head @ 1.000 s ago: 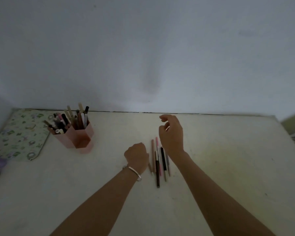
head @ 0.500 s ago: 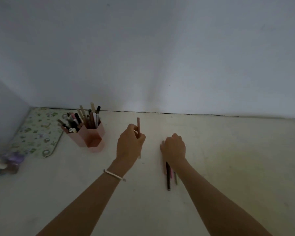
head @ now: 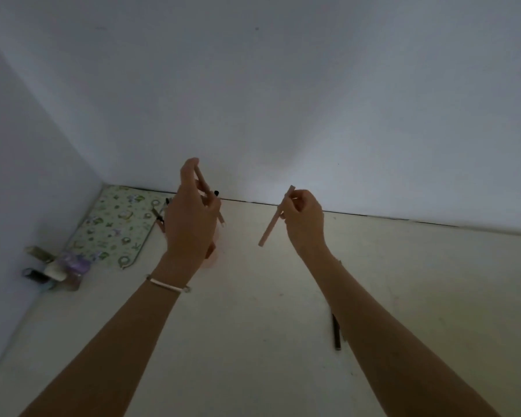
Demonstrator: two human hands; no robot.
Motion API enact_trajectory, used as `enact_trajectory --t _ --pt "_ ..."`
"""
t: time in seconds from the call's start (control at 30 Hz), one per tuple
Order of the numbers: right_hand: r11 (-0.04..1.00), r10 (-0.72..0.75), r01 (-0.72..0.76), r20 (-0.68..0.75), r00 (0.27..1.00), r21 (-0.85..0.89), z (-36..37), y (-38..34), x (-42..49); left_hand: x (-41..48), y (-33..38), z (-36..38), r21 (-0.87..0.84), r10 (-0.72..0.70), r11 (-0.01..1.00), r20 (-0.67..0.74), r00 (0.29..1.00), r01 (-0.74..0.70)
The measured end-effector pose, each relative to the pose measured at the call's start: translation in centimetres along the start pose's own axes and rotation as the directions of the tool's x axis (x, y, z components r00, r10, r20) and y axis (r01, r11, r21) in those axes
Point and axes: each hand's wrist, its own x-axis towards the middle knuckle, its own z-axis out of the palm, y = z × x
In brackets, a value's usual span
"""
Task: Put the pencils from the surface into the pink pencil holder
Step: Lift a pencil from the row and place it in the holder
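Above table, slim pink pencil (head: pixel 272 219)

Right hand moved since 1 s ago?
Yes. The right hand has lifted off the dark pencil lying on the table and now holds a pink pencil in the air.

head view | worn high, facing forward-down | near the table (head: pixel 403 296) | wall (head: pixel 283 85) fills upper half

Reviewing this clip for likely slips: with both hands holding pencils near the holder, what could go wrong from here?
1. The left hand hides most of the pink pencil holder, so its pencil may miss an opening or knock the crowded pens.
2. The right hand pinches its pink pencil near one end; it could slip.
3. The dark pencil beside the right forearm might get brushed away.
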Motion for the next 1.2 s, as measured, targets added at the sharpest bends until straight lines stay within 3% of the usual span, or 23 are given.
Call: enact_trajectory --t 0.13,0.3,0.37,0.53,0.63,0.73,0.8,0.97,1.07,1.2 --pt "0.982 -0.130 0.134 -0.043 0.991 0.134 1.9 -1.3 -0.8 1.2 -1.8 -1.1 0.272 0.115 0.957 -0.054 0.992 -0.097" --pt "0.968 -0.205 0.211 -0.061 0.977 0.134 4.0 -1.3 -2.0 0.9 -3.8 -0.2 0.552 0.200 0.817 0.006 0.980 -0.170" --pt "0.964 -0.228 0.235 -0.063 0.972 0.124 4.9 -1.1 -2.4 0.8 -4.3 -0.2 0.589 0.199 0.791 0.007 0.980 -0.165" --pt "0.916 -0.397 0.397 0.026 0.918 -0.049 8.0 -1.0 -3.3 1.3 -4.4 -2.4 0.500 0.202 0.857 -0.104 0.974 -0.124" --pt "0.874 -0.418 0.442 0.150 0.896 -0.203 9.6 -0.5 -3.5 1.4 -4.0 -3.9 0.405 0.173 0.907 -0.110 0.979 -0.115" --pt "0.705 -0.503 0.580 0.289 0.815 -0.408 10.4 0.7 -3.6 1.0 -3.6 -4.6 0.365 0.163 0.924 -0.095 0.982 -0.118" --pt "0.607 -0.576 0.644 0.301 0.760 -0.465 10.2 0.9 -3.8 0.6 -3.1 -4.5 0.347 0.167 0.929 -0.081 0.983 -0.129" --pt "0.768 -0.586 0.538 -0.042 0.809 -0.347 6.5 -0.7 -2.3 -2.0 -0.1 -1.0 0.203 0.237 0.952 -0.005 0.972 -0.231" --pt "0.791 -0.555 0.494 -0.083 0.828 -0.361 2.7 -1.3 -1.2 -4.6 2.2 3.2 0.115 0.148 0.978 0.199 0.969 -0.173" --pt "0.834 -0.435 0.384 -0.044 0.900 -0.397 -2.4 -0.7 -0.8 -9.6 4.4 9.3 0.228 0.081 0.949 0.490 0.868 -0.217"
